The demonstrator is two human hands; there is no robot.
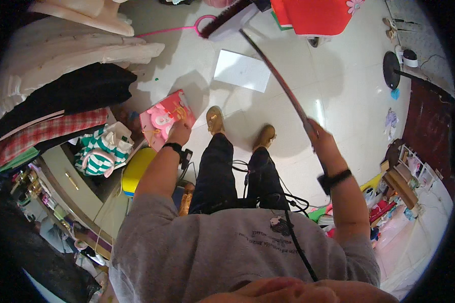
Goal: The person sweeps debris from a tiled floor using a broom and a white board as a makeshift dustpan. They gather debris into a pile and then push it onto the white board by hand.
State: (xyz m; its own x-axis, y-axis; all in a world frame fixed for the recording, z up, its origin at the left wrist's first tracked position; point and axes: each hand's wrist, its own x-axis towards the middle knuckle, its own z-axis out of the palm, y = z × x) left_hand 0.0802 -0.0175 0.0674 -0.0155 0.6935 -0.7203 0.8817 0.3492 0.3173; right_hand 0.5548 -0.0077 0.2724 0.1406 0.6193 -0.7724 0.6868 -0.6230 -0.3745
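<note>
My left hand (180, 133) is closed at the edge of a pink gift bag (147, 122) printed with a pink cartoon bear; gold cord handles show beside the fingers. My right hand (319, 137) is wrapped round a long, thin, dark reddish stick (280, 78), which slants up and to the left over the floor. The stick's far tip ends near a dark-bristled brush head (223, 21). Below the stick, a white flat rectangular panel (241, 70) lies on the pale tiles.
Clothes (81, 91) hang along the left, above an open drawer with a green-striped cloth (98, 151). A yellow container (138, 171) stands by my left arm. A red bag (311, 17) sits at the far side. A round black stand base (391, 70) and cluttered shelves (399, 187) are right.
</note>
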